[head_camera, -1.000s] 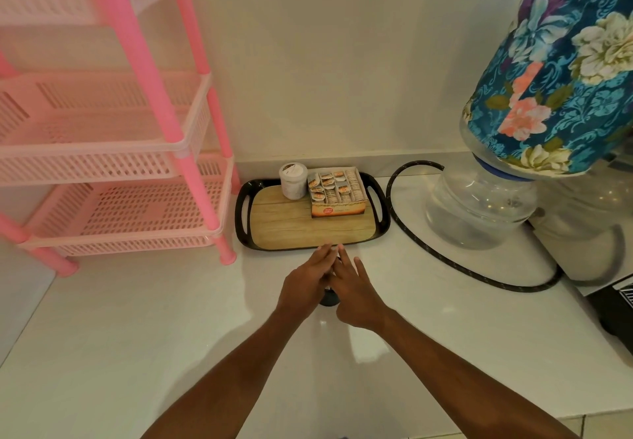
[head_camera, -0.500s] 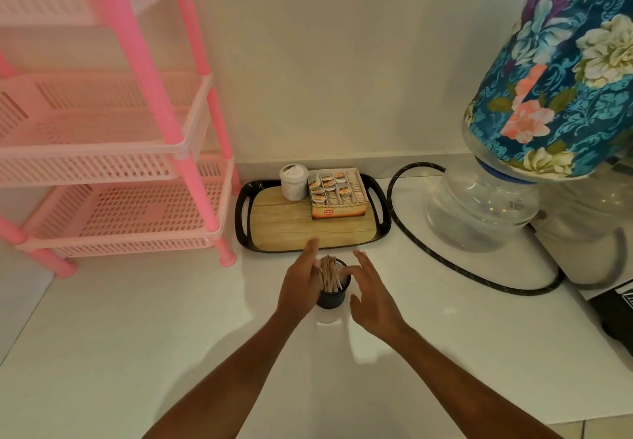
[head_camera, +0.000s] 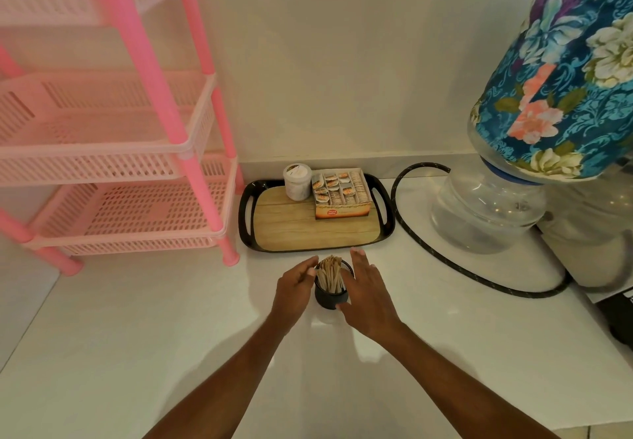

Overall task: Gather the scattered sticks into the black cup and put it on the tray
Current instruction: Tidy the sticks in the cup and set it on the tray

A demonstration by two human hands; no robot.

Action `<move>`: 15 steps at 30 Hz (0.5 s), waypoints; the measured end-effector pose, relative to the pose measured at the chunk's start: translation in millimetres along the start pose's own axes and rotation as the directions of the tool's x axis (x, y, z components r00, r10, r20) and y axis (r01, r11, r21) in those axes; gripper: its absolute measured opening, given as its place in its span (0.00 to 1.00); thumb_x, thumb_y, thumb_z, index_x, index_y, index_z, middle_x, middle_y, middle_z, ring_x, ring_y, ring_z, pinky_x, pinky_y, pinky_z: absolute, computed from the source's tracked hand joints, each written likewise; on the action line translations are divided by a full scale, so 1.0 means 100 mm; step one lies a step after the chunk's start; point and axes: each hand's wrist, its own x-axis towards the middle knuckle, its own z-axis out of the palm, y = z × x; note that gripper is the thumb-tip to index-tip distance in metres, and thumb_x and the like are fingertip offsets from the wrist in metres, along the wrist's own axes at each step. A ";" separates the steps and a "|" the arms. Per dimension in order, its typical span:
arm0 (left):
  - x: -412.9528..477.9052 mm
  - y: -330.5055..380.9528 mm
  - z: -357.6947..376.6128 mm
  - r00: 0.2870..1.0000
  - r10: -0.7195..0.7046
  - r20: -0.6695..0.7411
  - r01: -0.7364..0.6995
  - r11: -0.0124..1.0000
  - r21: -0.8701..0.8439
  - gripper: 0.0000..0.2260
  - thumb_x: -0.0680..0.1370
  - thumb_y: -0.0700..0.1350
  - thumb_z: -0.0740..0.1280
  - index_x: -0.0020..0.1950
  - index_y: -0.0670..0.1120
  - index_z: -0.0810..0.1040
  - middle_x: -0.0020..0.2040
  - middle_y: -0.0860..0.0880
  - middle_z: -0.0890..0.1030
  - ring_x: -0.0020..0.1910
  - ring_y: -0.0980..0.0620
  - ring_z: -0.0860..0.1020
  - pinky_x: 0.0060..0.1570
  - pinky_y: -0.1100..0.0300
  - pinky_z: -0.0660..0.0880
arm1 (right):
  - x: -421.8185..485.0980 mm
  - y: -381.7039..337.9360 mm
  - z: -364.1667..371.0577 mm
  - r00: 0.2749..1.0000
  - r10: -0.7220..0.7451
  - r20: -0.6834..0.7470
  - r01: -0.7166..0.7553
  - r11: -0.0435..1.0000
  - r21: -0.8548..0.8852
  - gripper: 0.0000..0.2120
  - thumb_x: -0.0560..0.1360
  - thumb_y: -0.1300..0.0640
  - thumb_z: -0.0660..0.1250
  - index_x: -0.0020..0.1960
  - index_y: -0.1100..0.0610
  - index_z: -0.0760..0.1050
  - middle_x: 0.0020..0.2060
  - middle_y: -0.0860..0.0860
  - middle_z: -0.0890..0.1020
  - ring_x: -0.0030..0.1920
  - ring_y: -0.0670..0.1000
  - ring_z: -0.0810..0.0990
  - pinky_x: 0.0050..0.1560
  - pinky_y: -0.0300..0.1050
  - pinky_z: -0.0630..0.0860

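A small black cup (head_camera: 330, 296) stands upright on the white counter just in front of the tray, with a bundle of pale wooden sticks (head_camera: 329, 272) standing in it. My left hand (head_camera: 294, 289) lies against the cup's left side, its fingers fairly straight and its thumb by the rim. My right hand (head_camera: 368, 296) flanks the right side with straight fingers, the thumb touching the cup's lower front. The tray (head_camera: 247, 223) is black-rimmed with a wood-look floor and lies against the wall behind the cup. No loose sticks show on the counter.
On the tray's back stand a white jar (head_camera: 297, 181) and a box of sachets (head_camera: 342, 197). A pink plastic rack (head_camera: 144, 178) fills the left. A black hose (head_camera: 431, 253) curves round a floral-covered water bottle (head_camera: 489, 212) at right.
One second ago my hands were closed together over the cup. They have parted to its two sides, uncovering the sticks; my right hand has since come closer to the cup.
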 end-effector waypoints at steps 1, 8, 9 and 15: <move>0.00 0.01 0.01 1.000 0.002 0.002 -0.002 1.000 -0.005 0.17 0.87 0.40 0.61 0.75 0.46 0.77 0.70 0.47 0.82 0.70 0.51 0.79 0.71 0.53 0.77 | 0.00 0.00 0.00 1.000 0.001 -0.007 -0.001 1.000 0.012 0.37 0.80 0.49 0.71 0.83 0.54 0.57 0.85 0.56 0.44 0.84 0.58 0.40 0.84 0.56 0.52; -0.01 0.03 0.06 1.000 0.018 -0.024 -0.016 0.998 0.060 0.16 0.86 0.41 0.62 0.73 0.44 0.78 0.68 0.46 0.83 0.63 0.56 0.80 0.54 0.79 0.74 | 0.02 0.04 -0.02 0.998 -0.018 -0.064 0.027 0.990 0.137 0.45 0.78 0.59 0.72 0.85 0.56 0.46 0.85 0.52 0.48 0.85 0.53 0.46 0.83 0.50 0.54; 0.00 0.03 0.06 0.999 0.026 -0.031 -0.024 0.997 0.074 0.15 0.86 0.41 0.63 0.73 0.43 0.79 0.68 0.46 0.83 0.62 0.56 0.80 0.53 0.80 0.73 | 0.03 0.06 -0.01 0.998 -0.051 -0.048 0.056 0.993 0.107 0.47 0.78 0.60 0.71 0.85 0.56 0.43 0.85 0.52 0.46 0.85 0.54 0.44 0.84 0.52 0.52; 0.03 0.08 0.10 0.997 0.059 -0.050 -0.054 0.994 0.099 0.15 0.86 0.43 0.64 0.71 0.42 0.80 0.66 0.43 0.84 0.64 0.46 0.83 0.66 0.56 0.80 | 0.09 0.09 0.00 0.987 -0.156 0.039 0.155 0.988 0.028 0.46 0.80 0.58 0.70 0.85 0.56 0.42 0.85 0.52 0.45 0.84 0.55 0.42 0.84 0.57 0.50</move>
